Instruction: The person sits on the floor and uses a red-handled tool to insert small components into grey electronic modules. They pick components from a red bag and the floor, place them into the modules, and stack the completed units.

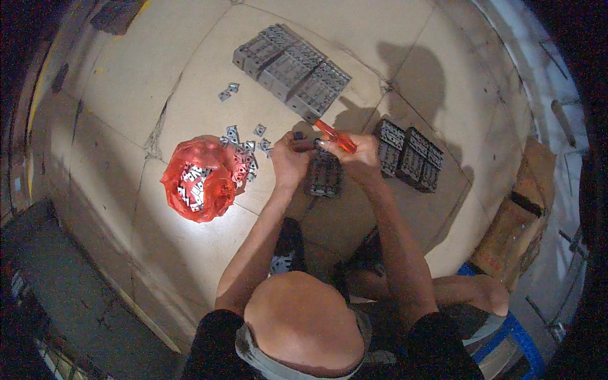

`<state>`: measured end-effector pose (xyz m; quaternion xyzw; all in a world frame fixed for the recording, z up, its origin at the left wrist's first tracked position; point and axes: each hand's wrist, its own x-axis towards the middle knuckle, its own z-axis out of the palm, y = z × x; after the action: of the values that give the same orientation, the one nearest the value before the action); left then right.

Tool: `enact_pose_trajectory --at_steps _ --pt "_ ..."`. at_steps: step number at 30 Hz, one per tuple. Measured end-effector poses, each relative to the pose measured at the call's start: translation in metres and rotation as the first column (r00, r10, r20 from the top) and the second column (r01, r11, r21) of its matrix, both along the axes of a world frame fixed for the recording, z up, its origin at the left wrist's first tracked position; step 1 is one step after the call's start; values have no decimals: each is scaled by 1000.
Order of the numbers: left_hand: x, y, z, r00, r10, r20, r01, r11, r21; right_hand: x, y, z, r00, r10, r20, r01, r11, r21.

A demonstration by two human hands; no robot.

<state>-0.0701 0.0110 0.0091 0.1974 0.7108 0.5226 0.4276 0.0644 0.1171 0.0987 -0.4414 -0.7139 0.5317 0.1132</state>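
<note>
Fingers of my left hand (291,163) are closed around a small dark piece (304,144), whose exact kind I cannot make out. My right hand (362,158) is closed on a screwdriver with a translucent orange-red handle (330,133); its shaft and tip are not clear. Both hands meet just in front of me, a little above the floor. Below and between them lies a dark grey slotted metal block (325,177). Left of my left hand, small silvery metal plates with holes (244,161) are scattered beside an open red plastic bag (183,157) holding more of them.
A row of grey slotted blocks (288,69) lies beyond my hands, and darker blocks (415,158) lie to the right. Cardboard (510,231) is at the far right, near a blue stool (516,345). A dark flat-topped object (69,278) stands at the lower left.
</note>
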Motion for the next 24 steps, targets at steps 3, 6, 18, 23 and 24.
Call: enact_pose_trajectory --at_steps 3,6,18,23,24 --pt "-3 4 1 999 29 -25 -32 985 -167 0 -1 -3 1000 -26 8 26 1000 -13" --pt "-8 7 14 996 65 67 -41 951 -308 -1 -1 -7 999 -38 13 39 998 -44" --pt "-7 3 26 912 192 363 -125 972 -200 3 0 -4 996 -86 -38 81 990 -114" --pt "-7 4 29 988 97 117 -69 972 -224 3 0 -9 994 -107 -33 102 986 -129" --pt "-6 3 29 982 115 150 -79 971 -225 4 0 -11 995 -97 -35 92 989 -116"
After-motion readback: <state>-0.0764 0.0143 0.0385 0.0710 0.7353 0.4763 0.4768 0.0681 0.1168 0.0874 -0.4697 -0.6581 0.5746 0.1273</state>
